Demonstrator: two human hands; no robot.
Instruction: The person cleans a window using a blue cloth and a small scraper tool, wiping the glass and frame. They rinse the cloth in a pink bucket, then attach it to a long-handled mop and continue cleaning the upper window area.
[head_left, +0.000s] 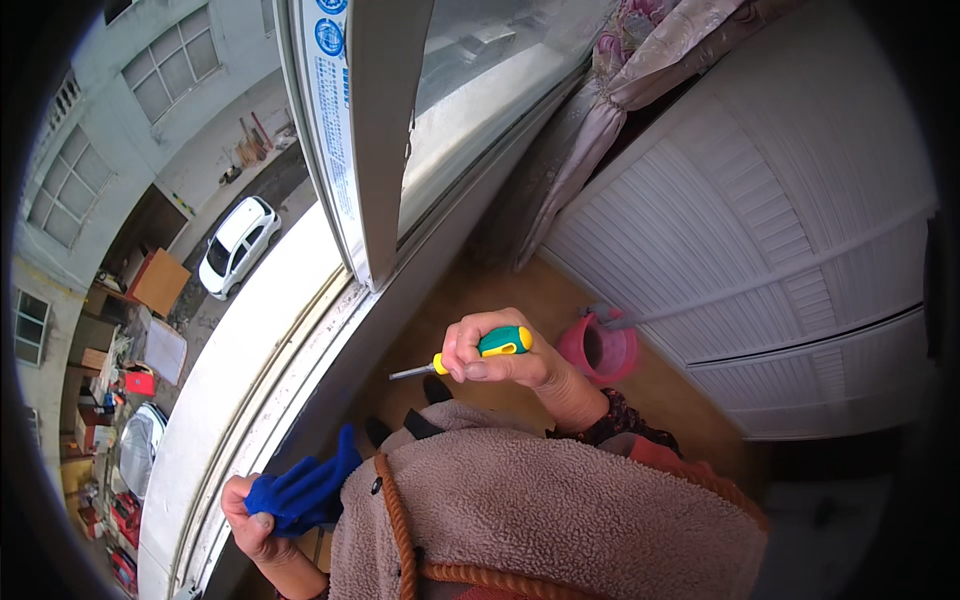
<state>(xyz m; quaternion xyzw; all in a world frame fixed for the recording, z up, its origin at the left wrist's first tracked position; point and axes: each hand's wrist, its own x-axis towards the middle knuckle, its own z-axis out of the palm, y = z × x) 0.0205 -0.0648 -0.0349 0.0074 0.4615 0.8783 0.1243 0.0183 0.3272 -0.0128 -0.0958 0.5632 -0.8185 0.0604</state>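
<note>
My right hand (499, 360) is closed around the green and yellow handle of a screwdriver (504, 342). Its metal shaft points left towards the window track. Lower left, my left hand (259, 517) pinches a blue cloth (304, 491), which hangs beside my fleece garment, near the track. Dirt specks lie in the sliding window's track (300, 352), running diagonally below the sash. The window sash (375, 150) stands at the upper middle, with a printed film strip on its frame.
A pink bucket (598, 349) stands on the floor beside a white slatted door (697, 247). A tied curtain (592, 135) hangs by the window. Outside, far below, are a white car (240, 244) and buildings.
</note>
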